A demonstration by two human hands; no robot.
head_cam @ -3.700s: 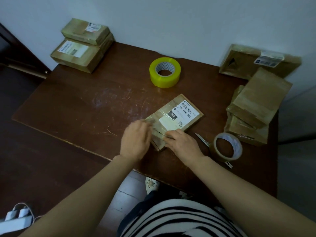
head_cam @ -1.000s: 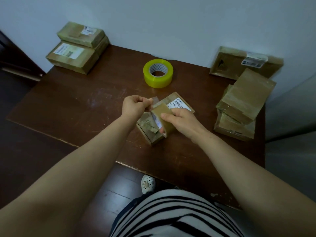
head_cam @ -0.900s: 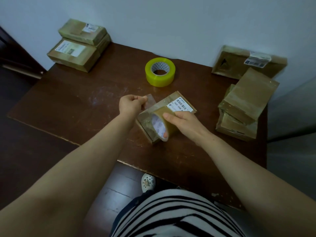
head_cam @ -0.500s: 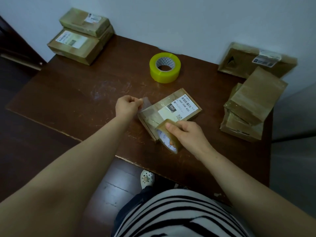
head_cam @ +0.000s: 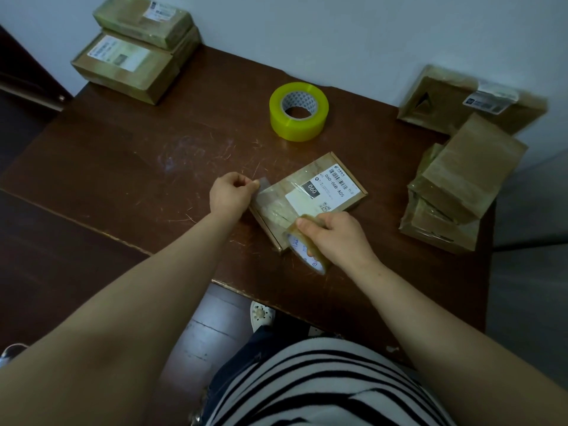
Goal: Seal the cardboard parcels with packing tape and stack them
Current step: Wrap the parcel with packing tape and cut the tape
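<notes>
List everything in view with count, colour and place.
table: one, dark brown, against the wall
labelled parcel: one, brown with white label, table centre
tape strip: one, clear, across the parcel's near-left end
clear tape roll: one, clear-tan, at the parcel's near corner
yellow tape roll: one, yellow, flat behind the parcel
left parcels: at least two, brown, stacked far-left corner
leaning parcel: one, brown, against wall, far right
right pile: several parcels, brown, right edge
shoe: one, white, floor under table edge
left hand: pinches the tape strip's end
right hand: grips the clear tape roll

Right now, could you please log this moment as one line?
left hand: pinches tape end | right hand: grips tape roll | parcel: on table, tape stretched across it
</notes>
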